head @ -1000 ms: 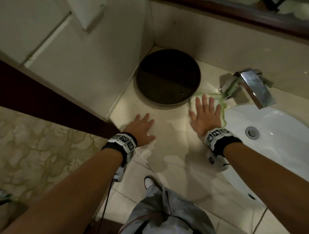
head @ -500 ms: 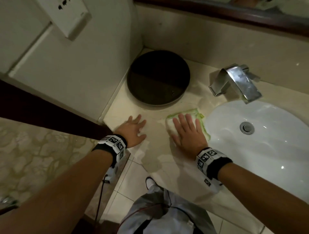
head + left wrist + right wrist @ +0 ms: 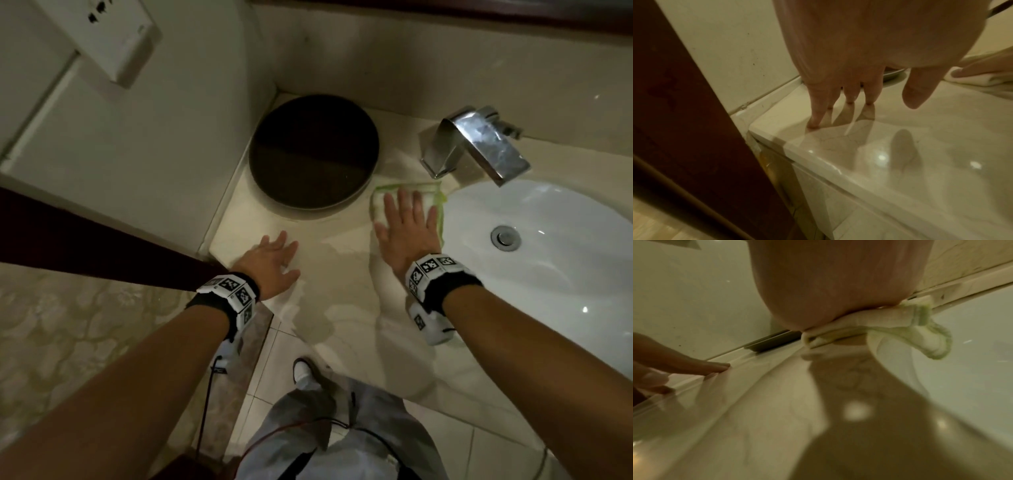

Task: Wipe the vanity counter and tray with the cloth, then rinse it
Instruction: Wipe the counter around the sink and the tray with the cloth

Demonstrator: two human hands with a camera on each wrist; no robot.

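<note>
A white cloth with a green edge (image 3: 407, 190) (image 3: 898, 321) lies folded on the beige vanity counter (image 3: 342, 274), between the round dark tray (image 3: 313, 150) and the white basin (image 3: 548, 246). My right hand (image 3: 406, 222) presses flat on the cloth with straight fingers. One corner of the cloth hangs over the basin's rim. My left hand (image 3: 274, 257) (image 3: 849, 91) rests flat on the counter's front left corner, fingertips down, holding nothing. The tray sits in the back left corner against the wall.
A chrome faucet (image 3: 479, 147) stands behind the basin, just right of the cloth. The basin's drain (image 3: 505, 236) is shut. A wall socket (image 3: 102, 37) is on the left wall. A dark wooden frame (image 3: 85, 236) borders the counter's left side. The counter surface looks wet.
My right hand has slid the cloth away from me along the counter, back toward the tray and faucet, after pulling it nearer half a second ago. The left hand stays put.
</note>
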